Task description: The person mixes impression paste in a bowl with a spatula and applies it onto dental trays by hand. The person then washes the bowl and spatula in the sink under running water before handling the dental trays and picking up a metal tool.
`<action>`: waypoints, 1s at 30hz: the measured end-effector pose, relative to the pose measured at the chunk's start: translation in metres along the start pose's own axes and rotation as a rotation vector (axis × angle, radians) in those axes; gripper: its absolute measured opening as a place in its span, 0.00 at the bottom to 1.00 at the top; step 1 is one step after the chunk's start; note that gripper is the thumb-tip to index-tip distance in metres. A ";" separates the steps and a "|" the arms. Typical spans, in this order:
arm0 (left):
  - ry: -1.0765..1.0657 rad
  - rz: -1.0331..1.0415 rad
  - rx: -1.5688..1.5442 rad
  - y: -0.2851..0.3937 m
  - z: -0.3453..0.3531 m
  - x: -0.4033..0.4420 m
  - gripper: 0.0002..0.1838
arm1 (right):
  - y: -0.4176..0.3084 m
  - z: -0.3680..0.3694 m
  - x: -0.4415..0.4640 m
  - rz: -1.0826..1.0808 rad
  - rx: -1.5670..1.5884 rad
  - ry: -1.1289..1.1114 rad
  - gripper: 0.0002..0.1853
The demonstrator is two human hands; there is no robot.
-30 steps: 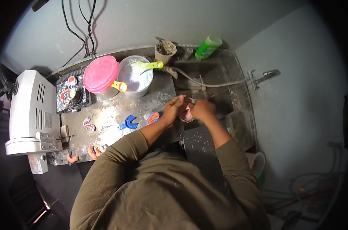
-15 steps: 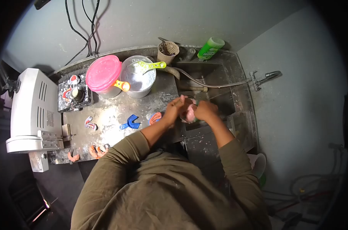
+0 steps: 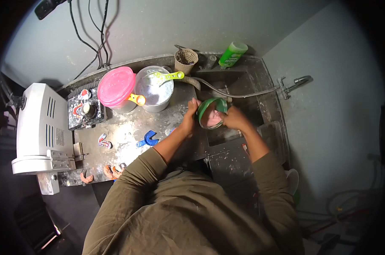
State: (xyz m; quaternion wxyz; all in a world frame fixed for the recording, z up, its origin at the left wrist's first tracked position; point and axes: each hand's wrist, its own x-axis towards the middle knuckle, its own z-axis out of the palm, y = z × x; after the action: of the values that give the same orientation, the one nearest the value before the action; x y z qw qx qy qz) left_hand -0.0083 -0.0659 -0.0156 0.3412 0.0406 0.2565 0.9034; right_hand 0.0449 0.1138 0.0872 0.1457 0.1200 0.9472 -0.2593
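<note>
A green mixing bowl [image 3: 204,106] is tilted over the sink's near left edge, its opening toward me. Pink paste [image 3: 213,120] lies inside it. My left hand [image 3: 190,118] grips the bowl from its left side, thumb up near the rim. At the right rim, my right hand [image 3: 236,119] is closed with its fingers dipping into the bowl beside the paste. Whatever it holds is hidden by the fingers. A blue dental impression tray [image 3: 150,138] rests on the counter, left of my left forearm.
A pink-lidded tub [image 3: 116,87] and an open tub of white powder [image 3: 155,94] with a green scoop [image 3: 174,75] stand behind. A white machine [image 3: 46,127] is at far left. Beyond the sink [image 3: 250,91] are a woven cup [image 3: 186,61], a green bottle [image 3: 233,54] and a faucet [image 3: 302,80].
The bowl has turned so that its green inside shows more, with the pink paste lower in it. My right hand has shifted slightly right. The whole view has moved a little.
</note>
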 end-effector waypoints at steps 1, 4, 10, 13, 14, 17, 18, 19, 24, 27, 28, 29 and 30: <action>0.080 -0.168 0.190 0.012 0.002 0.002 0.21 | -0.027 -0.020 -0.013 -0.007 -0.253 0.029 0.19; -0.022 -0.211 0.597 0.028 0.031 0.001 0.23 | -0.064 -0.048 -0.024 -0.179 -0.520 0.121 0.18; -0.101 0.132 0.499 0.059 0.055 0.007 0.26 | -0.058 -0.017 -0.034 -0.460 -0.600 0.337 0.18; -0.016 0.249 0.738 0.044 0.046 0.010 0.28 | -0.059 -0.032 -0.032 -0.468 -0.422 0.467 0.19; -0.014 0.237 0.737 0.038 0.041 0.008 0.28 | -0.050 -0.022 -0.036 -0.406 -0.516 0.402 0.19; 0.013 0.268 0.825 0.047 0.054 0.008 0.28 | -0.046 -0.035 -0.026 -0.451 -0.578 0.493 0.20; 0.016 0.257 0.828 0.050 0.060 0.005 0.28 | -0.046 -0.042 -0.026 -0.535 -0.538 0.635 0.21; -0.015 0.196 0.722 0.057 0.066 0.008 0.27 | -0.051 -0.055 -0.028 -0.478 -0.523 0.719 0.21; 0.091 0.244 0.944 0.043 0.069 0.003 0.25 | -0.047 -0.057 -0.025 -0.927 -0.896 0.678 0.22; 0.050 0.313 0.753 0.053 0.079 0.009 0.24 | -0.022 -0.053 -0.016 -0.432 -0.434 0.692 0.22; 0.090 0.391 0.764 0.066 0.085 0.008 0.23 | -0.011 -0.024 -0.013 -0.164 -0.243 0.569 0.22; 0.096 0.559 1.046 0.073 0.084 0.007 0.21 | 0.017 0.028 0.004 -0.037 0.176 0.370 0.20; 0.102 0.568 1.050 0.069 0.080 0.004 0.21 | -0.030 0.036 -0.023 0.277 0.632 0.148 0.21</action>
State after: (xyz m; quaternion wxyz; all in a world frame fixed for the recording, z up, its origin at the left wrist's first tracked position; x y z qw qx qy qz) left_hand -0.0322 -0.0724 0.0875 0.0079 0.2274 0.6638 0.7125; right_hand 0.0647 0.0663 0.0785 0.0660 0.3049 0.8030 -0.5079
